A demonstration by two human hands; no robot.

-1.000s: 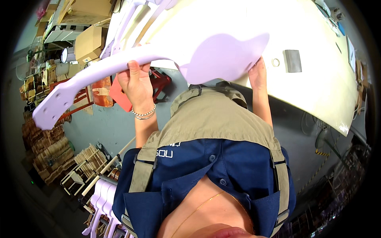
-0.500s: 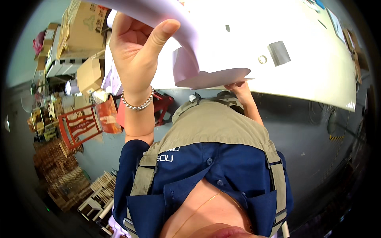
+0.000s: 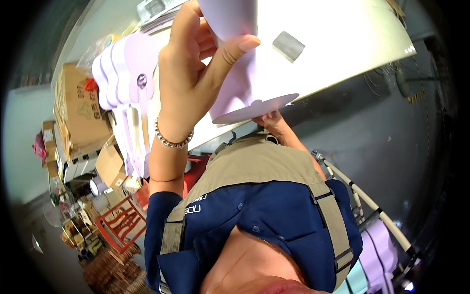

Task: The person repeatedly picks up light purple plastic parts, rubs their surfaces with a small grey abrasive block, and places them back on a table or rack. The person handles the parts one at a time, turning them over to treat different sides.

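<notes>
A smooth lilac ukulele body [image 3: 237, 73], with a curved side wall and a flat rounded face, is held over the near edge of the white table. My left hand [image 3: 196, 73] grips its upper part, thumb across the front and fingers behind; a beaded bracelet is on that wrist. At the lower end, my right hand [image 3: 270, 121] holds the edge of the flat face from below, its fingers partly hidden. A grey rectangular pad [image 3: 289, 46] lies on the table to the right of the ukulele body.
Several lilac ukuleles [image 3: 132, 63] stand in a row on the left. Beyond them are cardboard boxes [image 3: 83, 103]. A red chair [image 3: 122, 223] stands at the lower left. To the right, the white table's edge [image 3: 352, 71] slants away, and a rack [image 3: 372, 210] holds lilac and mint pieces.
My view has turned, so the row of ukuleles and the rack now show. The ukulele body has swung more upright, with my left hand shifted right. Both hands still hold it.
</notes>
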